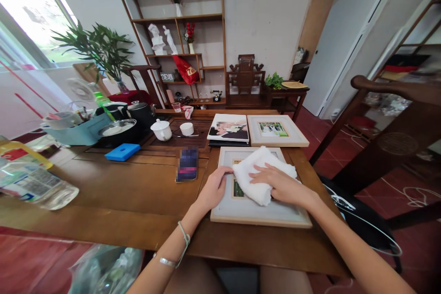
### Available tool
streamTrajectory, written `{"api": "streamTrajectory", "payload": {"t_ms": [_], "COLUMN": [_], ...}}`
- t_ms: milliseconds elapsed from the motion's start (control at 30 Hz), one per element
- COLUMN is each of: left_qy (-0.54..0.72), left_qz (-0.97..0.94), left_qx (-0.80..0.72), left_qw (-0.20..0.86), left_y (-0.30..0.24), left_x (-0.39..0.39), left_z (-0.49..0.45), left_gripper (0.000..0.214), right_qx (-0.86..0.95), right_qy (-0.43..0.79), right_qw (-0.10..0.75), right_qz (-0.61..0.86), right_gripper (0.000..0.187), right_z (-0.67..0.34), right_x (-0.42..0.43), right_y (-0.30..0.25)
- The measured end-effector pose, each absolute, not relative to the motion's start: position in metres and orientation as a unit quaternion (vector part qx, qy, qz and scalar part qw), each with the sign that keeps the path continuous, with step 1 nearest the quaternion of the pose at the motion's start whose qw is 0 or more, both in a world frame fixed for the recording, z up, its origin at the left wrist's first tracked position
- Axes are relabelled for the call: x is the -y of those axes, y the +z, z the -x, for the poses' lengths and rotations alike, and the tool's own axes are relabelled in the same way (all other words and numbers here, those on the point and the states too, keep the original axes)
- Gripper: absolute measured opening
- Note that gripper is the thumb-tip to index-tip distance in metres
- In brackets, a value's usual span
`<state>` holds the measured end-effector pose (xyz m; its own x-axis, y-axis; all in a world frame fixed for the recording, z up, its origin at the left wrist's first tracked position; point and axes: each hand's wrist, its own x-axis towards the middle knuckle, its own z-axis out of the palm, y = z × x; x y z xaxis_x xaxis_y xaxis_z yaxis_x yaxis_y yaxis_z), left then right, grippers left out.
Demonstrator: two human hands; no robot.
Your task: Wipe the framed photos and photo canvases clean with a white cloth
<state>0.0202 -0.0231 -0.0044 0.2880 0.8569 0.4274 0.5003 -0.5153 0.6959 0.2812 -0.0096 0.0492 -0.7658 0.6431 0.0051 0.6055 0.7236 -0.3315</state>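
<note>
A picture frame (262,215) with a light wooden border and a wide pale mat lies flat on the table in front of me. A white cloth (253,183) is spread over its middle and right side and hides most of the small picture inside. My right hand (275,183) presses on the cloth from above, its fingers bent over the folds. My left hand (215,187) holds the left edge of the frame, fingertips close to the cloth's left corner.
Behind the frame lie a photo album (229,129) and a second picture frame (278,131). A phone (187,165), a blue box (122,152), a white lidded teapot (161,130), and a black pot (140,112) stand leftward. Large bottles (41,188) occupy the far left. A wooden chair (389,142) is at right.
</note>
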Motion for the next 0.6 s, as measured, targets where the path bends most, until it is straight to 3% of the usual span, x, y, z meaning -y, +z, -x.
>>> {"api": "streamTrajectory", "payload": {"t_ms": [100, 367, 600], "left_qy": [0.399, 0.396, 0.404], "left_qz": [-0.772, -0.772, -0.77], "left_qx": [-0.444, -0.444, -0.441], "left_qw": [0.22, 0.224, 0.222], "left_y": [-0.004, -0.003, -0.002], "left_x": [0.023, 0.024, 0.024], "left_z": [-0.02, -0.021, -0.022], "left_gripper": [0.035, 0.035, 0.036], "right_qx": [0.913, 0.874, 0.926], "right_qy": [0.157, 0.013, 0.128], "right_qw": [0.065, 0.095, 0.076], "right_qz": [0.37, 0.477, 0.346], "right_gripper": [0.074, 0.074, 0.078], "right_z": [-0.297, -0.283, -0.274], "right_x": [0.0, -0.009, 0.001], "right_y": [0.051, 0.033, 0.04]}}
